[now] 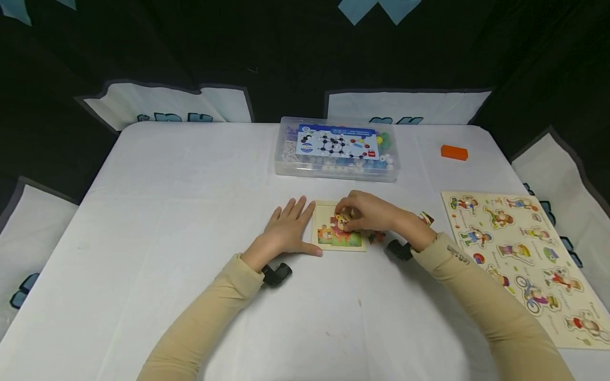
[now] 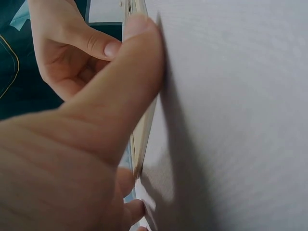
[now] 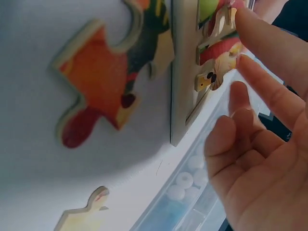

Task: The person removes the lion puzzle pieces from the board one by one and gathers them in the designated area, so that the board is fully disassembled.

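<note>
A small wooden jigsaw puzzle tray lies on the white table, its lower part filled with colourful pieces. My left hand lies flat at the tray's left side with fingers spread, the thumb along its lower left corner. Over the tray, my right hand pinches a jigsaw piece with a yellow animal face between thumb and finger. That piece overlaps the picture inside the frame. Beside the tray lie a loose orange-red jigsaw piece and a pale one, both partly screened by my right arm in the head view.
Behind the tray stands a clear plastic case of coloured beads with a blue and white label. A large wooden picture board lies at the right, partly under my right sleeve. An orange block is at the back right.
</note>
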`<move>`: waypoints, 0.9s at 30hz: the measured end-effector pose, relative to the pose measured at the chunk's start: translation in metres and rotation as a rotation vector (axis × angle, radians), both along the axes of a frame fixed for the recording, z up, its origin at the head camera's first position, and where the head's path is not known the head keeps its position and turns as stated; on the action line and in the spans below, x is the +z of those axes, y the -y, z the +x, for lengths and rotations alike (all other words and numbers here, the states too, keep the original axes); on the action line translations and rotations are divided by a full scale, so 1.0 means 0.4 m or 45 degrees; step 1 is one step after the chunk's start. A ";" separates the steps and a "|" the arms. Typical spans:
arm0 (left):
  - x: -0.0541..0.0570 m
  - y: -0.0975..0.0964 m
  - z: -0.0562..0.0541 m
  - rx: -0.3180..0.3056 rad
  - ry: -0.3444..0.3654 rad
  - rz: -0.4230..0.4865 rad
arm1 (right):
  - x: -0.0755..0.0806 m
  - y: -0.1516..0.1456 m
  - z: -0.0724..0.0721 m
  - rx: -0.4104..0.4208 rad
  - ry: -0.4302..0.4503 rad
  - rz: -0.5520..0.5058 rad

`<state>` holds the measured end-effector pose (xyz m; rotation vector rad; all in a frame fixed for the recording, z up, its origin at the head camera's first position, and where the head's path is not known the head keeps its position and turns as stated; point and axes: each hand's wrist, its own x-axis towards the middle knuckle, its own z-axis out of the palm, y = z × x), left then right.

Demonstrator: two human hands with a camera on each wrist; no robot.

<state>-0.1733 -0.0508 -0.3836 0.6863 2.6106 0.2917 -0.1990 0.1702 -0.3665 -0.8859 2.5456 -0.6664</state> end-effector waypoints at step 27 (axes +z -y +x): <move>-0.003 -0.001 -0.002 0.005 0.007 0.017 | -0.002 -0.006 0.006 0.023 -0.131 -0.067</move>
